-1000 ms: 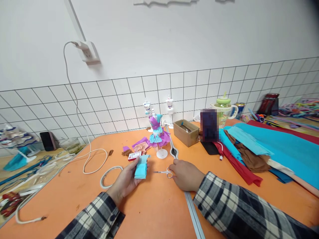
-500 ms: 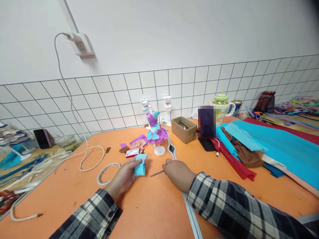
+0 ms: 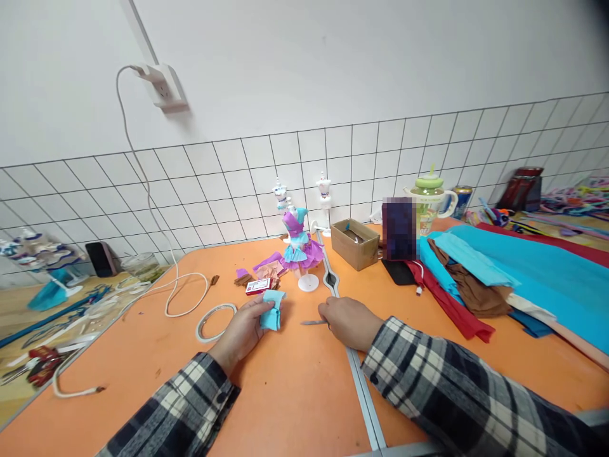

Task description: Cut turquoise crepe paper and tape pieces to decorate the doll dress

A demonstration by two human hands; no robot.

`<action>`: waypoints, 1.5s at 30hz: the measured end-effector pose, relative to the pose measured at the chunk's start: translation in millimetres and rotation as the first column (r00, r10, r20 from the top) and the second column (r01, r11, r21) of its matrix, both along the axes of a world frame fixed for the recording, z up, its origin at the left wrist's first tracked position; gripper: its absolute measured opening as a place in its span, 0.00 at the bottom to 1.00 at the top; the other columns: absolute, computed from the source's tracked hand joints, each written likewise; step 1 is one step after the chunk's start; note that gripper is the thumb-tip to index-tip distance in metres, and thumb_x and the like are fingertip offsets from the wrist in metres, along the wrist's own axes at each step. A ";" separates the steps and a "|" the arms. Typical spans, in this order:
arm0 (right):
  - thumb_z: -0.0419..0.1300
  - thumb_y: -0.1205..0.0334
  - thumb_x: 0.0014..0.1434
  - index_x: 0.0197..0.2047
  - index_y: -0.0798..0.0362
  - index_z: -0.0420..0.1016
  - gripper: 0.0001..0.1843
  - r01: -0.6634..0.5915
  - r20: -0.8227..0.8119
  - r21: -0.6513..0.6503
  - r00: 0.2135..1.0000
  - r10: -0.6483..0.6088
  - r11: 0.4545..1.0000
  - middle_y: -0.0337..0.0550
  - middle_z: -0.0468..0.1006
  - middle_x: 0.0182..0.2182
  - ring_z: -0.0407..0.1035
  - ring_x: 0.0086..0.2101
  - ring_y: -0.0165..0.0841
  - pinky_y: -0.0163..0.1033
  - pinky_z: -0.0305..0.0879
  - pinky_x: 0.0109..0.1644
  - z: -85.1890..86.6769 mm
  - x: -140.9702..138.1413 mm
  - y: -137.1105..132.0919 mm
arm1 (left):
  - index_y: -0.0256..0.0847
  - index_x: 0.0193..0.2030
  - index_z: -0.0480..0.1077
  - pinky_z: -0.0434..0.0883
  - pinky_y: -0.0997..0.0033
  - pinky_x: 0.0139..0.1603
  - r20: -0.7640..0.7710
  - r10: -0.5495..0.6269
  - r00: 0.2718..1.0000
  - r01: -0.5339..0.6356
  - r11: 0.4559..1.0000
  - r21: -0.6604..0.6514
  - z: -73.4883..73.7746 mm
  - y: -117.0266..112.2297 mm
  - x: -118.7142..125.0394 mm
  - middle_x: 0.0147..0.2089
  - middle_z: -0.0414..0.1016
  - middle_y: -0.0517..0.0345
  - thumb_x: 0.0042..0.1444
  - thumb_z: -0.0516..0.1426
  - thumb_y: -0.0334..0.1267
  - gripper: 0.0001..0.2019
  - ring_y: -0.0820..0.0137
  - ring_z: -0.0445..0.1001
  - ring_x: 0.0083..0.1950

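Note:
My left hand (image 3: 243, 331) is closed on a folded piece of light blue paper (image 3: 272, 311), held just above the orange table (image 3: 295, 393). My right hand (image 3: 348, 321) rests on the table to its right, fingers curled over small silver scissors (image 3: 311, 322) whose blades poke out leftward. Behind both hands stands a small mannequin in a purple and blue paper dress (image 3: 299, 246) on a white stand. A small red and white box (image 3: 257, 287) and purple and brown paper scraps (image 3: 266, 266) lie beside it.
A white tape roll (image 3: 215, 320) and a white cable (image 3: 181, 298) lie at left. A cardboard box (image 3: 356, 243), a blurred dark object (image 3: 398, 228), a green-lidded cup (image 3: 428, 204) and piles of blue, red and brown paper (image 3: 480, 279) fill the right. A metal seam (image 3: 361, 387) splits the table.
My right hand has closed over the scissors' handles, so only the blades show. My left hand has kept its hold on the blue paper. The view has shifted slightly.

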State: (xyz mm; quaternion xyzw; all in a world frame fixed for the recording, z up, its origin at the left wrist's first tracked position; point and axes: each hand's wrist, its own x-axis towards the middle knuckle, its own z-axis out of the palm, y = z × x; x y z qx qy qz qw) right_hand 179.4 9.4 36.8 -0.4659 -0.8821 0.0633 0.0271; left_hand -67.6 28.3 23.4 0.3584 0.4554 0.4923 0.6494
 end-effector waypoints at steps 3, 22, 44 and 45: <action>0.50 0.74 0.60 0.44 0.54 0.72 0.13 0.041 -0.075 -0.023 0.996 -0.042 0.999 0.49 0.76 0.41 0.72 0.40 0.38 0.38 0.60 0.38 -4.4 4.4 4.1 | 0.32 0.40 0.77 0.72 0.78 0.27 -0.031 -0.031 0.999 0.032 0.999 0.027 2.7 -4.1 2.3 0.31 0.79 0.56 0.52 0.64 0.28 0.08 0.74 0.75 0.26; 0.65 0.47 0.52 0.37 0.54 0.70 0.19 -0.358 -0.538 -0.799 0.784 -0.310 0.483 0.33 0.69 0.24 0.65 0.18 0.23 0.28 0.65 0.17 -6.8 -8.5 -9.2 | 0.38 0.45 0.77 0.68 0.77 0.29 -0.272 -0.210 0.939 0.273 0.936 0.221 11.6 -13.7 1.1 0.33 0.74 0.58 0.48 0.68 0.39 0.17 0.74 0.67 0.29; 0.68 0.55 0.49 0.38 0.57 0.75 0.17 -0.583 -0.694 -0.718 0.635 -0.339 0.380 0.34 0.68 0.25 0.64 0.22 0.22 0.23 0.64 0.18 -3.5 -12.3 -15.1 | 0.43 0.58 0.71 0.69 0.71 0.33 -0.238 -0.359 0.902 0.405 0.896 0.184 30.1 -36.0 7.3 0.34 0.75 0.55 0.44 0.69 0.39 0.32 0.66 0.72 0.34; 0.68 0.56 0.49 0.38 0.58 0.75 0.17 -0.606 -0.700 -0.714 0.625 -0.346 0.350 0.34 0.68 0.25 0.64 0.22 0.22 0.23 0.65 0.19 -4.4 -13.1 -15.8 | 0.42 0.53 0.75 0.69 0.71 0.32 -0.225 -0.372 0.900 0.413 0.894 0.174 30.5 -36.6 6.9 0.35 0.75 0.54 0.42 0.70 0.40 0.27 0.66 0.71 0.34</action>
